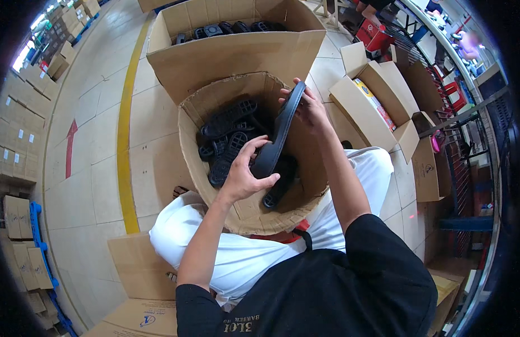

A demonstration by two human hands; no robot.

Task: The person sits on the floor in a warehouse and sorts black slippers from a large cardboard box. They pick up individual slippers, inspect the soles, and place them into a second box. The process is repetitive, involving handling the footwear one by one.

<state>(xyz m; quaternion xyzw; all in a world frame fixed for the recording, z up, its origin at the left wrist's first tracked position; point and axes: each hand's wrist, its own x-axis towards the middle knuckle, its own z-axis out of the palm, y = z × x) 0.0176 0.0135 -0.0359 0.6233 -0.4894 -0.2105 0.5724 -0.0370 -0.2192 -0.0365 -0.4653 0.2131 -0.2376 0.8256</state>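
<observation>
A black shoe sole (281, 132) is held up on a slant over a round-cornered cardboard box (311, 197) between my knees. My left hand (242, 175) grips its lower end, the thumb on the near side and the fingers curled over the far side. Around the upper end, my right hand (311, 111) is closed, with its fingertips showing past the edge. Several black soles (229, 119) lie loosely piled inside the box below, some with open grid-like undersides. My hands and the held sole hide part of that pile.
Behind stands a larger carton (243, 60) with a row of black soles. To the right, an open carton (355, 106) holds a colourful package, beside a metal rack (459, 168). A yellow floor line (126, 140) runs at left, past stacked cartons (18, 129). A flattened carton (139, 267) lies near my left leg.
</observation>
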